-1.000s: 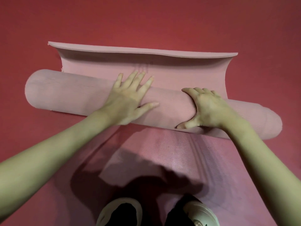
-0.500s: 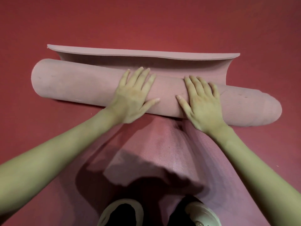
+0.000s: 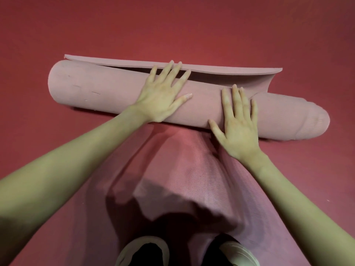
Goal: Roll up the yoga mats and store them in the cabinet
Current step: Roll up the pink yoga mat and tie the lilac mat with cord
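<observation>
Where the pink yoga mat (image 3: 119, 93) lies rolled across the red floor (image 3: 192, 25), only a short strip of it is left unrolled, its free edge (image 3: 211, 69) lifted just beyond the roll. The left hand (image 3: 163, 93) lies flat on top of the roll with fingers straight and spread, the fingertips reaching that raised edge. The right hand (image 3: 238, 125) presses flat too, fingers together and straight, its heel hanging over the near side of the roll. Neither hand curls round anything.

The right end of the roll (image 3: 315, 121) sticks out past the loose strip in uneven steps, so the layers there are not flush. The gap between roll and lifted edge is in shadow, and I cannot see what lies inside it. A second mat (image 3: 192, 169), darker and ribbed, runs from the roll back toward the person; much of it is under a shadow. Two pale shoes (image 3: 146, 252) are cut off at the bottom border. A few faint marks on the left of the roll are too small to read as writing.
</observation>
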### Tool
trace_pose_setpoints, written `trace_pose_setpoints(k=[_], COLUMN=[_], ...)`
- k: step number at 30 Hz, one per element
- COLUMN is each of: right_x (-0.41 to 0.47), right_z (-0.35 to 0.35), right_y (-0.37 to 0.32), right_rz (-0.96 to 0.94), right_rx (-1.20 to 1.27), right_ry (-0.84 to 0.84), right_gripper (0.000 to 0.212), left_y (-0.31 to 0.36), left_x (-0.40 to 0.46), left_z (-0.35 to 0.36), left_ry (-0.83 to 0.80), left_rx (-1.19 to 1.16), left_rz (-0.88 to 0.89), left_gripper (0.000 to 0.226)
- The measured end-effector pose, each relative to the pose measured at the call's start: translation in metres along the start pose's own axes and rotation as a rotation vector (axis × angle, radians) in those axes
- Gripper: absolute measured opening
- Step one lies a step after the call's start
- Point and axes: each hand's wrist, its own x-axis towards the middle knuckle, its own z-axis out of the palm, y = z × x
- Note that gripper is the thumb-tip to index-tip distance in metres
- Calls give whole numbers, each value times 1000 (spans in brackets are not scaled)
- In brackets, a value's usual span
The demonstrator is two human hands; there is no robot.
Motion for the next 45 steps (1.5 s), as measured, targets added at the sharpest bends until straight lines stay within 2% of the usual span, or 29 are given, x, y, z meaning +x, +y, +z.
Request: trace_pose_setpoints(k=[3,6,9,16,22,26,29,32,35,39,45], right_x=[17,42,59,71,24,-16,-38,-53,-57,-56,-57], right_z=[-3,-8,-11,-20,-33,-47,-54,-51,-49,-49,-44], right_y=[5,11,15,21,15,8,3,4,8,16,30], right_rz=[-6,6,7,-34,-15,-20,-35,-55,-80,-46,15], right_rx=[-9,-71,-142,-155,-80,-53,-45,-18,127,265,208], right_ry=[-54,-167,-228,-207,-251,-328,-382,-316,-243,-115,41], right_gripper=[106,133,144,126,128,129,130,127,121,95,67], left_y=[-2,-8,-15,-9,7,23,30,33,33,35,35], left_x=[-7,-15,-7,2,-32,-76,-97,-108,-113,-106,-81], left_z=[5,11,9,7,-1,-5,-9,-7,-5,-7,-1], left_ry=[-13,-27,-21,37,-42,-2,-48,-56,-23,122,180], left_rx=[20,65,75,50,18,-50,-40,-57,-113,-158,-256], left_rz=[-8,-4,-1,-13,-10,28,51,63,62,80,112], left_gripper=[85,107,122,116,117,120,118,115,103,66,50])
